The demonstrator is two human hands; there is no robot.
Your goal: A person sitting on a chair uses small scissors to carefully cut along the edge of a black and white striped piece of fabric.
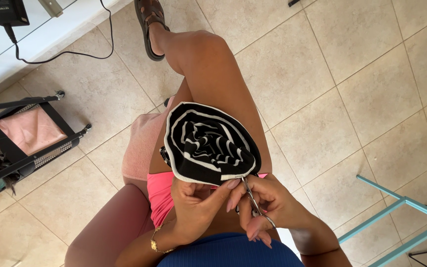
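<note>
A black fabric piece with white stripes point(208, 143), rolled into a round bundle, rests on my crossed thigh. My left hand point(196, 205) pinches its white lower edge from below. My right hand point(268, 205) grips small metal scissors point(254, 200), whose tips point up at the fabric's edge beside my left fingertips. A gold bracelet point(156, 244) sits on my left wrist.
I sit on a pink padded seat point(142, 143) above a beige tiled floor point(322, 74). A black trolley with pink cloth point(30, 131) stands at left. A turquoise metal frame point(396, 217) is at lower right. A black cable point(75, 52) trails from a white surface at top left.
</note>
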